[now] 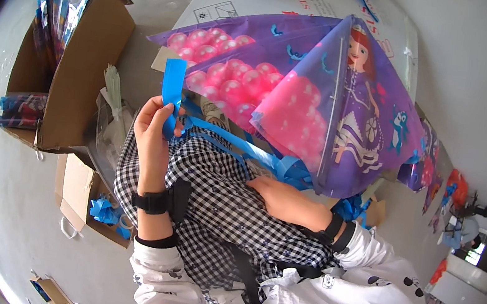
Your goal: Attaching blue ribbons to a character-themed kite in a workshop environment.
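Beside a purple kite (311, 99), the left hand (156, 125) pinches blue ribbon (173, 82) — end up.

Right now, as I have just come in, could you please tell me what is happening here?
A person's left hand pinches a flat, glossy blue ribbon, its end pointing up. The right hand is low by the black-and-white checked cloth over the lap; whether it grips anything is unclear. A purple and pink triangular kite with a printed figure spreads in front, and an open brown cardboard box stands to the left.

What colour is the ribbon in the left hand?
The ribbon is bright blue, best seen in the head view.
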{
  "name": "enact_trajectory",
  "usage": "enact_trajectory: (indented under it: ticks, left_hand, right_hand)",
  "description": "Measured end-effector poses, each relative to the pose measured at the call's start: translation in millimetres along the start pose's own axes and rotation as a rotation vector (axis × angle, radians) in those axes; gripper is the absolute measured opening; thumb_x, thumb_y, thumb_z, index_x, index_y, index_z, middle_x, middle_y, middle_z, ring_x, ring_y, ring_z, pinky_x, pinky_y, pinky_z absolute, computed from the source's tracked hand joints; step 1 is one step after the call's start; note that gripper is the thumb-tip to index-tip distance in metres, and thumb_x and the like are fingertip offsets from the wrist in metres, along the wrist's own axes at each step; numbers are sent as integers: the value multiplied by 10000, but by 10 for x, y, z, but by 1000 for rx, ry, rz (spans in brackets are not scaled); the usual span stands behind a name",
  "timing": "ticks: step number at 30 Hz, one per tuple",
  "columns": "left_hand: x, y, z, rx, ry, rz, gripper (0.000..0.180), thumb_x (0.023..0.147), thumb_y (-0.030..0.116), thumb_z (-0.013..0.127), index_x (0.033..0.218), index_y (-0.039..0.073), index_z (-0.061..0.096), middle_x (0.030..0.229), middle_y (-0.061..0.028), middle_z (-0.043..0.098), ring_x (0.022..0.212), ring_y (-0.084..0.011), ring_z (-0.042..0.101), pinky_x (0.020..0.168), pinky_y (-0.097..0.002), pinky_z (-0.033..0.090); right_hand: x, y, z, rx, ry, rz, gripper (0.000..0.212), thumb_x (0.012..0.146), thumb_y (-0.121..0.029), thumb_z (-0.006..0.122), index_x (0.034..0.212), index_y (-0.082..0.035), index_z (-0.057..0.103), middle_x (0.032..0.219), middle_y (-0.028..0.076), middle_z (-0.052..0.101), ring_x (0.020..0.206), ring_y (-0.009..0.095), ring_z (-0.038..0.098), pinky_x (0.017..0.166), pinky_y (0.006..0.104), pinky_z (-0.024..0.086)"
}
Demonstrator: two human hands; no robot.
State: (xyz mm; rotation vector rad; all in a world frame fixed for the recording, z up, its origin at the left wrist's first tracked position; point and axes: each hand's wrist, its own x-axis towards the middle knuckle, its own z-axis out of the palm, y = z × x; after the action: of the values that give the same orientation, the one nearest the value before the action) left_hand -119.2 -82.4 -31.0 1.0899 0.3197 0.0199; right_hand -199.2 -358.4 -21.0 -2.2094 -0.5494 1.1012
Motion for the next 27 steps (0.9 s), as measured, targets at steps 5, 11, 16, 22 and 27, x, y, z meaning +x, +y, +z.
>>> enact_trajectory:
  ticks: [5,11,16,22,27]
  left_hand:
    - [121,39,172,-14,18,-18,139,941,176,645,955,38,639,799,-66,658,560,-88,545,511,-208,405]
    - [199,6,238,40,-3,-42,161,945,199,656,956,39,651,823,-65,675,545,-69,531,494,-194,379]
    - [162,29,239,101,-40,-51,166,935,197,669,969,35,662,823,-56,684,547,-58,531,497,-192,387]
    - [59,104,301,123,-91,-98,179,934,187,672,976,13,677,811,-37,692,561,-43,532,501,-184,405]
    - [67,165,233,138,-58,-81,184,932,187,675,980,9,681,805,-35,690,567,-44,523,500,-177,396]
  right_hand:
    - [-340,-171,-41,-178,311,-125,399,801,46,523,1192,-5,586,1256,149,570,1128,327,593,928,402,501]
    - [-346,-278,-229,-218,391,-127,345,783,53,541,1112,-2,630,1164,125,629,1030,326,635,865,392,525]
    - [-447,-290,-928,239,762,-86,226,911,55,501,1079,-24,632,1021,111,680,907,213,694,757,316,539]
    - [-425,-420,-1597,524,850,-36,209,985,-97,553,1169,-5,588,1063,61,658,929,126,632,851,269,495]
    - [-73,-525,-1425,144,654,9,302,866,-90,699,1119,-17,551,1008,86,634,881,177,630,781,281,504]
